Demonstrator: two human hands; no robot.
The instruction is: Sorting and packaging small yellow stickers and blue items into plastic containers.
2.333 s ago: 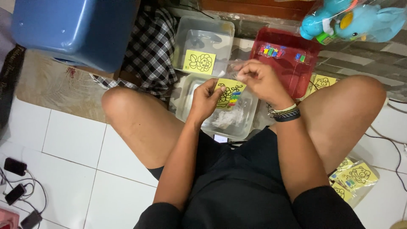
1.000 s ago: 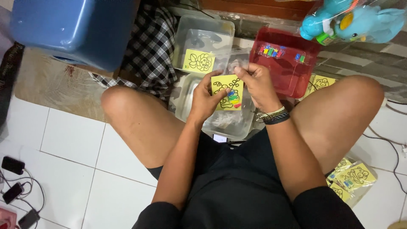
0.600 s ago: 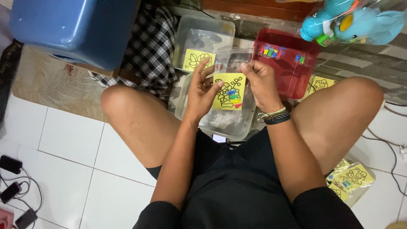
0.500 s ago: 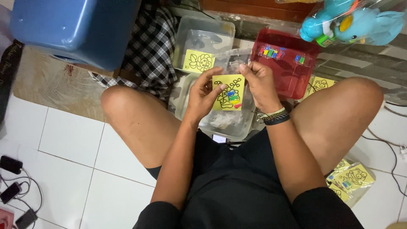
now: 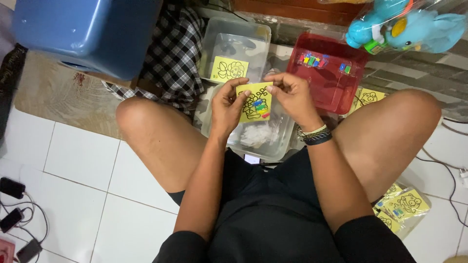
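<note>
Two hands, left hand (image 5: 228,108) and right hand (image 5: 291,96), are pinching one small yellow picture card (image 5: 254,102) by its top corners, keeping it flat above the clear plastic tub (image 5: 273,146).

Both hands (image 5: 263,104) hold a yellow card (image 5: 255,102).

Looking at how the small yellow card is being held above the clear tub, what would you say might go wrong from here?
1. Both the left hand and the right hand pinch only the top edge of the small yellow card with a black line drawing, so it may bend or slip.
2. If dropped, it would likely fall into the clear plastic tub below, among the crumpled clear wrapping.
3. The small coloured pieces on the card might come loose.
</note>
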